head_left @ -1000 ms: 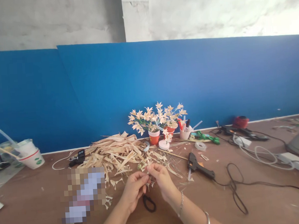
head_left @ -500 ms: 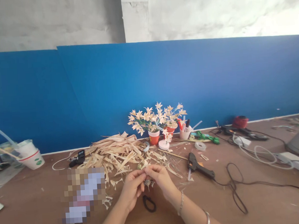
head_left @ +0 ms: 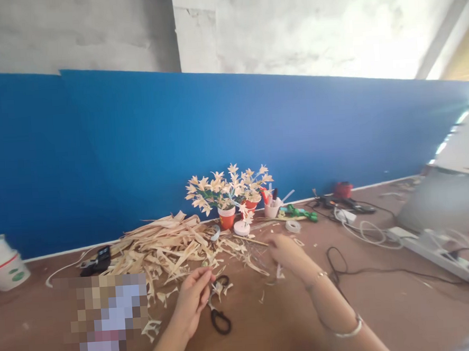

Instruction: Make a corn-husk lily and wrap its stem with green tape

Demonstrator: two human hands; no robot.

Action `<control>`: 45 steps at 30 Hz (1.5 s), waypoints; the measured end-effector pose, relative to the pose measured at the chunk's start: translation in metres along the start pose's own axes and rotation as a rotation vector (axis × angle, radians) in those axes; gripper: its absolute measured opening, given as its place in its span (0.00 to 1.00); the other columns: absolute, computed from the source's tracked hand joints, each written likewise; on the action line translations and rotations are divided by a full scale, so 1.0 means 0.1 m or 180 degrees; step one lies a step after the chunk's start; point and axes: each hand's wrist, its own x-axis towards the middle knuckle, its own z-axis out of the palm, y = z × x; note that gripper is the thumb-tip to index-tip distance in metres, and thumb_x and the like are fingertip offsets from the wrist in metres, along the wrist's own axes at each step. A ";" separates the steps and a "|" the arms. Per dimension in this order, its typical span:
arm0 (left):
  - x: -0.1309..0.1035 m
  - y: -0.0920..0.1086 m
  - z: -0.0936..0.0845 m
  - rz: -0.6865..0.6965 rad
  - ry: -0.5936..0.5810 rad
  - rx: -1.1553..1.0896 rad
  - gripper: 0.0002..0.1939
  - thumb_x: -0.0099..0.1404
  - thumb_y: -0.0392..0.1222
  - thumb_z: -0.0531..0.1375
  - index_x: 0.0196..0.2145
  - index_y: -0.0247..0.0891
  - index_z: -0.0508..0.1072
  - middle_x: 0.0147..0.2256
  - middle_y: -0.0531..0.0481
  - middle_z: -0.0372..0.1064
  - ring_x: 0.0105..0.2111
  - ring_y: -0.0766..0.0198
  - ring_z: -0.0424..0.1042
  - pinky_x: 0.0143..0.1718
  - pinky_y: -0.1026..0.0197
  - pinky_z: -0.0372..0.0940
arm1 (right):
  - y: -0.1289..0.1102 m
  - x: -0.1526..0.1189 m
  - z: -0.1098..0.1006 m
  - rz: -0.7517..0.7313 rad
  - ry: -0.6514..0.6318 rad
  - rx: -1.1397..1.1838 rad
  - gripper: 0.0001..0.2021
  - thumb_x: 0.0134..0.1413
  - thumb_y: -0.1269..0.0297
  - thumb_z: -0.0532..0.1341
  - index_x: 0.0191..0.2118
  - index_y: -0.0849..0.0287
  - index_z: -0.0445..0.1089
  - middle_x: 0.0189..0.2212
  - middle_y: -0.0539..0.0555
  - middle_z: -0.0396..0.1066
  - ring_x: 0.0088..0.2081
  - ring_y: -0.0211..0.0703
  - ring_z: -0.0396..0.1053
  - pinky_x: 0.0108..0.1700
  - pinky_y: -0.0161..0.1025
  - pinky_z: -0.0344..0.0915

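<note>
My left hand [head_left: 194,297] is closed in a pinch above the near table, its fingertips pressed together. Whatever it grips is too small or hidden to make out. Right below and beside it lie black-handled scissors [head_left: 220,322], with pale cut scraps [head_left: 220,289] around one handle loop. My right hand [head_left: 290,254] is stretched out to the right, over the place where the glue gun lay, and it covers the gun. Its fingers are blurred and partly hidden. A pile of dried husk strips [head_left: 170,237] spreads beyond my left hand.
Husk-flower plants stand in an orange pot [head_left: 226,218] at the back. Nearby are a cup of pens [head_left: 272,209], a tape roll [head_left: 292,226] and green-handled scissors [head_left: 300,213]. Cables and a power strip [head_left: 434,256] lie at right, a white cup [head_left: 5,269] at left.
My hands, together before, are now apart. The right one has moved out to the right over the glue gun; the left stays pinched, uncovering more of the scissors. The view has turned right.
</note>
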 end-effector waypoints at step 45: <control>0.16 -0.22 -0.03 0.0384 -0.0118 -0.0057 0.15 0.53 0.48 0.61 0.34 0.36 0.66 0.21 0.57 0.63 0.10 0.80 0.45 0.11 0.72 0.36 | -0.52 -0.23 0.67 -0.2141 0.0579 0.1944 0.05 0.42 0.74 0.57 0.24 0.58 0.60 0.26 0.50 0.60 0.28 0.38 0.60 0.29 0.32 0.56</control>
